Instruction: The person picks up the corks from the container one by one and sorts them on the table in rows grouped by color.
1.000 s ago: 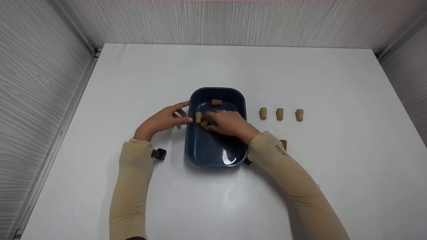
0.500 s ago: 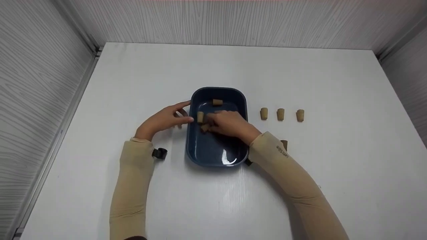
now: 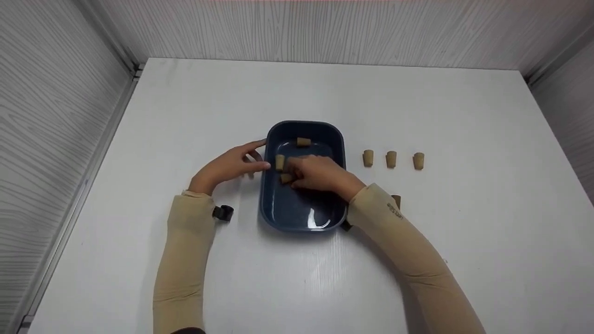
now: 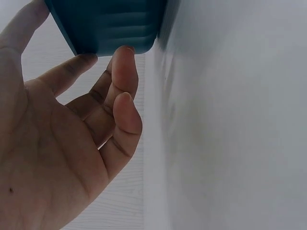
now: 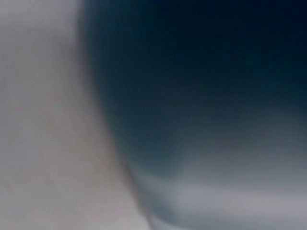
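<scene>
A dark blue plastic tray [image 3: 297,227] stands on the white table. My left hand [image 3: 229,163] touches its left rim with thumb and index finger; in the left wrist view the left hand [image 4: 62,110] has its other fingers loosely bent below the tray's wall [image 4: 110,28]. Inside the tray my right hand [image 3: 320,174] has curled fingers, with a small cork stopper [image 3: 286,178] between index finger and thumb. Another cork stopper [image 3: 280,162] lies just left of those fingers, and one more cork stopper [image 3: 303,142] lies near the tray's far end. The right wrist view is a blur of tray wall.
Right of the tray, a row of cork stoppers sits on the table: a near one [image 3: 368,158], a middle one [image 3: 391,159] and a far one [image 3: 419,161]. Another stopper [image 3: 397,200] is partly hidden behind the right sleeve [image 3: 399,236]. Pale panels [image 3: 306,32] border the table.
The cork stopper at my right fingertips has shifted slightly toward the near side and turned to lie sideways. My right thumb has dropped back a little. The left hand stays at the rim.
</scene>
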Demonstrator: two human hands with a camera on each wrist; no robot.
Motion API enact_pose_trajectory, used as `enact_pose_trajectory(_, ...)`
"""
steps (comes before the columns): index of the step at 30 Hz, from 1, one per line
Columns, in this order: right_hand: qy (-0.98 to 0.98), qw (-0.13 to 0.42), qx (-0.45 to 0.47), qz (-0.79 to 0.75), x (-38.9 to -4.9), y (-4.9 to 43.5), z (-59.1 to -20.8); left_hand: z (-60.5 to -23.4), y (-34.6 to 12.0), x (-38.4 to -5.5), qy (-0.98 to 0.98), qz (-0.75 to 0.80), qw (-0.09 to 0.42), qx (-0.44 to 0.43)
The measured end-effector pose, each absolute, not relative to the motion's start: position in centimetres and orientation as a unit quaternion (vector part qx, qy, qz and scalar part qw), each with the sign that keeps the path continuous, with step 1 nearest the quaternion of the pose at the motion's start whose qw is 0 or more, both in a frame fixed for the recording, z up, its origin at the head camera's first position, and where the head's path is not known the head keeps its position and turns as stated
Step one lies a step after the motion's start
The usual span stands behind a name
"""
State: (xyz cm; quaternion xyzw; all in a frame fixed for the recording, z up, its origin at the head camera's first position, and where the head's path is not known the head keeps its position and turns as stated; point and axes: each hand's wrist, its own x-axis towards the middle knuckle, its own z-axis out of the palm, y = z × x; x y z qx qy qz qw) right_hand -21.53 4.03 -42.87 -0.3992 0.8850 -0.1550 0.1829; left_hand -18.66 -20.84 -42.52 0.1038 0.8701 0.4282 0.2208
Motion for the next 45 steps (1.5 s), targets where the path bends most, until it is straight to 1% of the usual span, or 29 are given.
enact_pose_trajectory(5,0.871,0.184,-0.425,-0.167,-21.47,4.31,-42.74,-42.53,-20.75,-18.79,0.868,0.433,0.223,0.103)
enact_pose_trajectory(10,0.866,0.187,-0.430,-0.176,-21.57,4.26,-42.54,-42.24,-20.79,-18.96,0.870,0.430,0.215,0.107)
enact_pose_trajectory(18,0.860,0.208,-0.441,-0.153,-21.60,4.37,-42.62,-42.18,-20.65,-19.06,0.871,0.426,0.221,0.107)
enact_pose_trajectory(28,0.859,0.186,-0.444,-0.176,-21.60,4.43,-42.48,-41.99,-20.59,-19.05,0.875,0.418,0.219,0.107)
enact_pose_trajectory(45,0.863,0.167,-0.444,-0.171,-21.43,4.28,-42.80,-42.50,-20.89,-18.82,0.872,0.424,0.218,0.109)
